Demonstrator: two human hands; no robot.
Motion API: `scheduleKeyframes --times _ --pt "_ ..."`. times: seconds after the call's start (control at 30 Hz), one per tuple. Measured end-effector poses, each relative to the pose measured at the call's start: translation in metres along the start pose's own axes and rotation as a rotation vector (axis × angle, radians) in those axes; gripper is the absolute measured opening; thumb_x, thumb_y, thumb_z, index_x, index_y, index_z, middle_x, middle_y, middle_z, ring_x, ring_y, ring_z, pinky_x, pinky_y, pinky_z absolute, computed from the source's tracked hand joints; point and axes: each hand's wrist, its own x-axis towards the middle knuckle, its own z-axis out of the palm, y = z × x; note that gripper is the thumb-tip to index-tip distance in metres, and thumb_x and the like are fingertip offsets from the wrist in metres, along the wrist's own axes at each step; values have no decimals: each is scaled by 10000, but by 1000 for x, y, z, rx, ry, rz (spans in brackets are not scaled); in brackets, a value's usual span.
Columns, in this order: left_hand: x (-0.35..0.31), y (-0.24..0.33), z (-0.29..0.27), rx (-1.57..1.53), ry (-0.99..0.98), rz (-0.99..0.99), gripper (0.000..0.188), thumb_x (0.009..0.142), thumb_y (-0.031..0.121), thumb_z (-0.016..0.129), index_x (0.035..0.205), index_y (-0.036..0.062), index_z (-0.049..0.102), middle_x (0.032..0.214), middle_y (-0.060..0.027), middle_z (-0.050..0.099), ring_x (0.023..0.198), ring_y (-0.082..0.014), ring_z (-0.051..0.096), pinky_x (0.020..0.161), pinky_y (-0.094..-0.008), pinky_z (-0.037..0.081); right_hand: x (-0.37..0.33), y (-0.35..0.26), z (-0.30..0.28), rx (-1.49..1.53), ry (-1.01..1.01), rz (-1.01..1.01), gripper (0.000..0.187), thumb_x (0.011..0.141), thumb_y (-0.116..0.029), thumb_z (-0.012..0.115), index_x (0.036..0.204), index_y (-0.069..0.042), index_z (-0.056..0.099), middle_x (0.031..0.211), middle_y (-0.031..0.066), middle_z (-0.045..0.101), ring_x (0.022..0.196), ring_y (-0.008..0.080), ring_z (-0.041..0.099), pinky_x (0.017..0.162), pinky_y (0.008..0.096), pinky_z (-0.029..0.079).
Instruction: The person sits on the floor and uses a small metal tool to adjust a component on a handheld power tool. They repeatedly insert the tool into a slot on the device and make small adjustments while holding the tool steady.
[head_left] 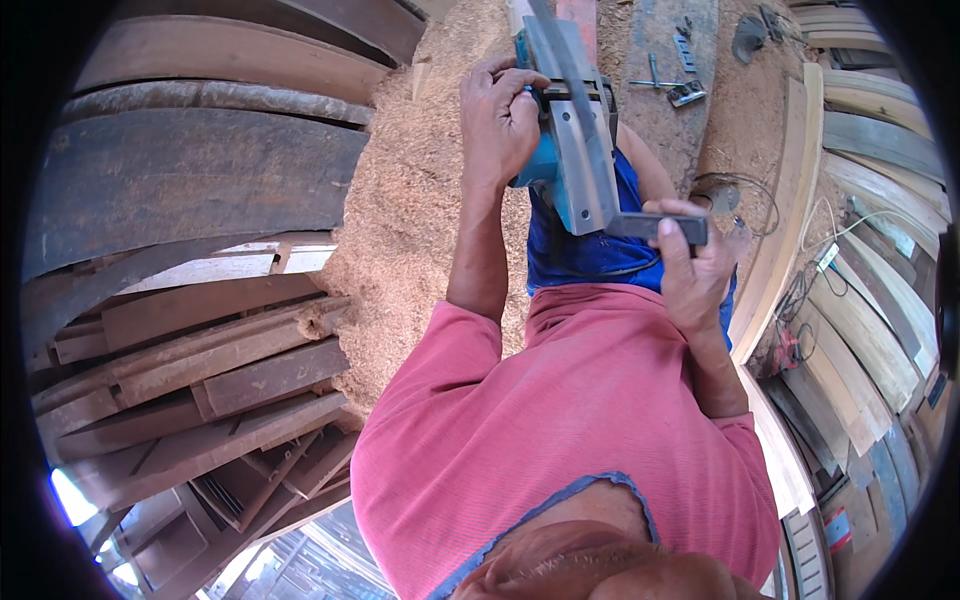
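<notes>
An electric planer [543,165] with a teal body lies sole up over my lap, its flat metal sole facing me. My left hand [502,122] is wrapped round its left side, fingers curled over the body near the cutter gap. In my right hand [692,262] is a try square [655,228], gripped by its dark stock between thumb and fingers. The square's long metal blade lies along the planer's sole, running away from me and somewhat blurred. Whether the blade touches the sole along its whole length, I cannot tell.
Sawdust [400,230] covers the ground. Ahead, a worn plank [660,130] carries a T-handled wrench [654,78] and small metal parts [686,93]. Stacked timber [200,180] rises on the left; boards [870,340] lean on the right beside a cable [790,300].
</notes>
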Motion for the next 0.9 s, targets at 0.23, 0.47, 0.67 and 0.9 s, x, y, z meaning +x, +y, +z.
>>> scheduleKeyframes --times 0.23,0.47,0.67,0.9 --pt "3 -4 0 -112 -124 -161 395 929 173 752 1269 21 620 1292 -251 693 1246 -392 677 1071 -479 529 104 111 -53 -181 98 156 221 1078 -123 682 1222 29 752 991 102 798 851 140 727 781 314 587" --pt "8 -4 -3 -137 -222 -387 541 991 239 766 1401 -4 509 1232 -240 692 1148 -349 699 1019 -461 553 135 228 -66 -417 110 436 360 1017 -295 783 1179 24 744 989 226 792 904 310 795 831 437 604" --pt "10 -3 -4 -79 -254 -413 484 1036 238 739 1411 15 530 1213 -168 679 1061 -227 682 945 -400 574 141 215 -73 -895 18 240 482 990 -344 780 1240 57 693 1076 256 783 1034 469 741 931 552 561" --pt "15 -3 -5 -113 -280 -456 451 1044 239 740 1391 24 546 1165 -141 669 1062 -210 645 955 -390 551 207 169 -51 -1115 -57 -307 391 1008 -282 709 1363 -117 718 1253 214 734 1164 415 661 1050 537 492"
